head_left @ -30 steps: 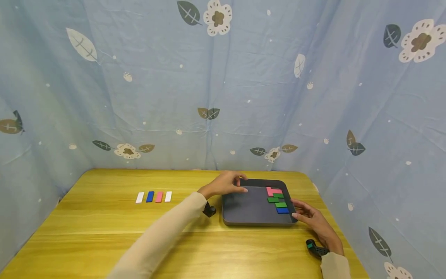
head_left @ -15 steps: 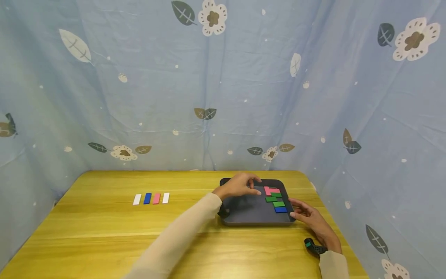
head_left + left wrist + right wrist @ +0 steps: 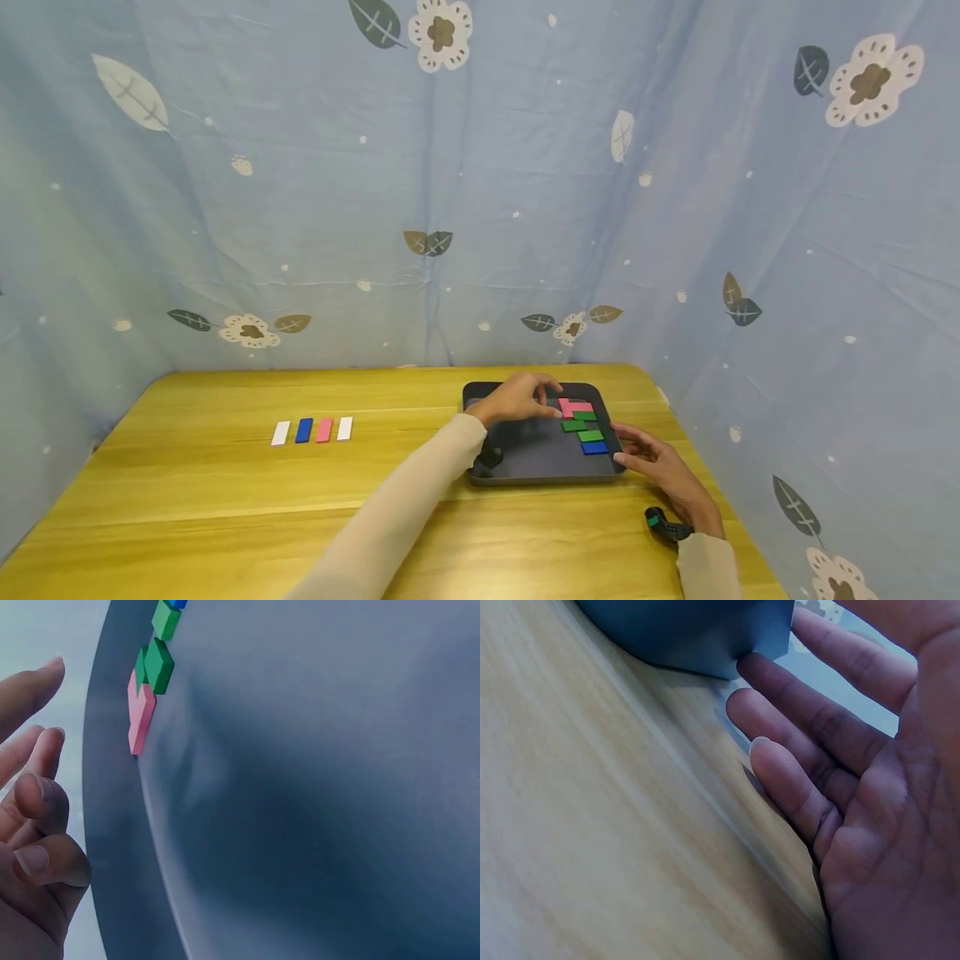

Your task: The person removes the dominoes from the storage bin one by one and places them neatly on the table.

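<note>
A dark grey tray [image 3: 540,467] stands on the table. My left hand [image 3: 517,398] is above its inside, fingers loosely bent and holding nothing. Just right of those fingers in the head view are pink blocks [image 3: 581,407]; green blocks [image 3: 590,436] and a blue block [image 3: 595,447] continue the group toward the front. Pink and green blocks [image 3: 159,666] also show along the tray wall in the left wrist view. My right hand [image 3: 663,471] touches the tray's right side, thumb at the rim. In the right wrist view its fingers extend against the tray's outer wall [image 3: 697,634].
Left on the wooden table [image 3: 225,500] lie a white block [image 3: 281,433], a blue block [image 3: 303,431], a pink block [image 3: 324,430] and another white block [image 3: 345,428] in a spaced row. A flowered curtain [image 3: 300,167] hangs behind and at the sides.
My left hand has moved right from over the tray's left rim to beside the pink blocks. My right hand stays at the tray's right side. The head view has shifted slightly.
</note>
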### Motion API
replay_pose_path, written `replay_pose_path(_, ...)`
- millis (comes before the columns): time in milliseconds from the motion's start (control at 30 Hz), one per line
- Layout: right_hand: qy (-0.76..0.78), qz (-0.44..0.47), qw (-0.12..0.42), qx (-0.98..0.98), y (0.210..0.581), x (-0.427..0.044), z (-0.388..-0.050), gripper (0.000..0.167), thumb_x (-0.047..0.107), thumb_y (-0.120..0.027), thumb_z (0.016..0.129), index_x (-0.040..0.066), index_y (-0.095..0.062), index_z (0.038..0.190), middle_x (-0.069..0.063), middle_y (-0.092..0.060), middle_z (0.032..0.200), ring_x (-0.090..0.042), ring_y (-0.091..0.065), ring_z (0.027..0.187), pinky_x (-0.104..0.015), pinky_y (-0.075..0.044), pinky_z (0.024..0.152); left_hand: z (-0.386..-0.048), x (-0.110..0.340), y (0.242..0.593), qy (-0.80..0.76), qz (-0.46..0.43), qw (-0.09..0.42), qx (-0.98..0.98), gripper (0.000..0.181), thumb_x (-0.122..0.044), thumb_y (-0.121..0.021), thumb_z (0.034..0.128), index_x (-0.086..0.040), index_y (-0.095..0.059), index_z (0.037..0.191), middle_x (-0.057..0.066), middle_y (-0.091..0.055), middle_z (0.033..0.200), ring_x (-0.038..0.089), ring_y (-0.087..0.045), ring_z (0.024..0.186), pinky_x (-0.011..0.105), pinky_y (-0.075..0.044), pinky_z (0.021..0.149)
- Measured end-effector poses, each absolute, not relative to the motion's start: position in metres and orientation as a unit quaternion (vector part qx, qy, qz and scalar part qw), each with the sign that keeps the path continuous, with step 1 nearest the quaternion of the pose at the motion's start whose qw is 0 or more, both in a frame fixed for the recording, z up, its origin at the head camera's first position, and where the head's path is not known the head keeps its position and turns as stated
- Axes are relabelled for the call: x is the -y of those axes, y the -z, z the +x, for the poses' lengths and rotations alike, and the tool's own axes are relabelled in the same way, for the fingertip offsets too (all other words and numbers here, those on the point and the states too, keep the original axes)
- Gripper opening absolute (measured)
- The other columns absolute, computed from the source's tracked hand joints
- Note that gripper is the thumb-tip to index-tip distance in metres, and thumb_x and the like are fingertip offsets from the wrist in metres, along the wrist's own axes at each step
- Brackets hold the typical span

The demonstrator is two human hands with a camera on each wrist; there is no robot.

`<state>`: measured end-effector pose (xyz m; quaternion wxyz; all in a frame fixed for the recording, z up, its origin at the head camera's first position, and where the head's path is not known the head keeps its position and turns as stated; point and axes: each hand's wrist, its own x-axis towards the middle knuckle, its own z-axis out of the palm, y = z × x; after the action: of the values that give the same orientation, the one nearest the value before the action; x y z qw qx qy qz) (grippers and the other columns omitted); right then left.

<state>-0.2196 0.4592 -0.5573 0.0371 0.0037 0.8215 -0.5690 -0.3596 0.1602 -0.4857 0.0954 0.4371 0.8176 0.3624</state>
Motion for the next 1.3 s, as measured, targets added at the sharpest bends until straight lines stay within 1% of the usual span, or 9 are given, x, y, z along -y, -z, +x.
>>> replay_pose_path(367, 0.575, 0.007, 0.034, -0.817, 0.555, -0.458, -0.218, 0.06, 0.029, -0.075, 0.097, 0.024, -0.052, 0.152, -0.01, -0.049, 0.151, -0.033, -0.052, 0.119, -0.039, -0.049, 0.095, -0.363, -0.174, 0.495, -0.343, 0.43, 0.131, -0.825, 0.05, -0.018, -0.081, 0.0913, -0.003, -0.064, 0.136, -0.002, -0.064, 0.075, 0.01, -0.059, 0.064, 0.023, -0.048, 0.064)
replay_pose_path(467, 0.576, 0.005, 0.031, -0.817, 0.555, -0.457, -0.217, 0.06, 0.028, -0.075, 0.097, 0.025, -0.052, 0.152, -0.01, -0.049, 0.151, -0.033, -0.052, 0.118, -0.039, -0.049, 0.094, -0.362, -0.176, 0.497, -0.319, 0.434, 0.145, -0.83, 0.055, -0.019, -0.081, 0.0919, -0.004, -0.061, 0.141, -0.003, -0.065, 0.076, 0.009, -0.059, 0.065, 0.025, -0.05, 0.065)
replay_pose_path(533, 0.575, 0.003, 0.03, -0.818, 0.555, -0.457, -0.217, 0.059, 0.028, -0.075, 0.097, 0.025, -0.052, 0.152, -0.01, -0.049, 0.15, -0.033, -0.052, 0.118, -0.038, -0.049, 0.094, -0.361, -0.178, 0.498, -0.301, 0.434, 0.147, -0.836, 0.057, -0.02, -0.08, 0.0927, -0.006, -0.059, 0.144, -0.003, -0.065, 0.078, 0.008, -0.06, 0.067, 0.026, -0.05, 0.07)
replay_pose_path(700, 0.573, -0.001, 0.027, -0.819, 0.555, -0.458, -0.217, 0.058, 0.027, -0.074, 0.097, 0.026, -0.053, 0.151, -0.01, -0.051, 0.148, -0.033, -0.053, 0.117, -0.037, -0.05, 0.093, -0.36, -0.181, 0.501, -0.268, 0.429, 0.148, -0.85, 0.057, -0.022, -0.077, 0.0958, -0.009, -0.056, 0.148, -0.005, -0.064, 0.082, 0.008, -0.059, 0.071, 0.026, -0.05, 0.073)
replay_pose_path(833, 0.573, 0.002, 0.029, -0.819, 0.554, -0.459, -0.217, 0.06, 0.029, -0.076, 0.096, 0.026, -0.054, 0.151, -0.009, -0.051, 0.148, -0.032, -0.053, 0.117, -0.037, -0.05, 0.093, -0.359, -0.183, 0.503, -0.26, 0.422, 0.144, -0.856, 0.052, -0.022, -0.077, 0.0957, -0.008, -0.06, 0.143, -0.004, -0.064, 0.083, 0.008, -0.059, 0.072, 0.024, -0.049, 0.069)
replay_pose_path(1033, 0.571, 0.0, 0.029, -0.82, 0.554, -0.46, -0.218, 0.062, 0.028, -0.076, 0.096, 0.022, -0.052, 0.152, -0.012, -0.049, 0.15, -0.032, -0.052, 0.116, -0.038, -0.049, 0.093, -0.359, -0.188, 0.506, -0.26, 0.413, 0.126, -0.864, 0.046, -0.022, -0.078, 0.0948, -0.01, -0.065, 0.137, -0.006, -0.062, 0.079, 0.007, -0.058, 0.07, 0.025, -0.048, 0.069)
replay_pose_path(1133, 0.571, -0.003, 0.025, -0.82, 0.555, -0.46, -0.218, 0.06, 0.026, -0.076, 0.096, 0.021, -0.053, 0.151, -0.013, -0.049, 0.15, -0.033, -0.052, 0.115, -0.038, -0.049, 0.092, -0.359, -0.192, 0.508, -0.254, 0.409, 0.118, -0.868, 0.048, -0.023, -0.078, 0.0947, -0.012, -0.063, 0.139, -0.005, -0.062, 0.077, 0.009, -0.059, 0.069, 0.028, -0.049, 0.071)
replay_pose_path(1200, 0.57, -0.004, 0.022, -0.822, 0.555, -0.46, -0.218, 0.06, 0.026, -0.076, 0.096, 0.021, -0.053, 0.151, -0.013, -0.05, 0.149, -0.033, -0.052, 0.115, -0.038, -0.049, 0.092, -0.359, -0.194, 0.509, -0.247, 0.402, 0.115, -0.874, 0.051, -0.025, -0.077, 0.0951, -0.013, -0.061, 0.142, -0.002, -0.065, 0.082, 0.013, -0.062, 0.074, 0.031, -0.05, 0.077)
replay_pose_path(1300, 0.569, -0.005, 0.022, -0.822, 0.555, -0.459, -0.218, 0.059, 0.027, -0.076, 0.096, 0.022, -0.054, 0.151, -0.013, -0.051, 0.148, -0.033, -0.052, 0.115, -0.038, -0.049, 0.093, -0.36, -0.196, 0.511, -0.237, 0.387, 0.11, -0.884, 0.054, -0.029, -0.076, 0.0959, -0.014, -0.058, 0.145, 0.002, -0.071, 0.107, 0.018, -0.067, 0.097, 0.037, -0.051, 0.091)
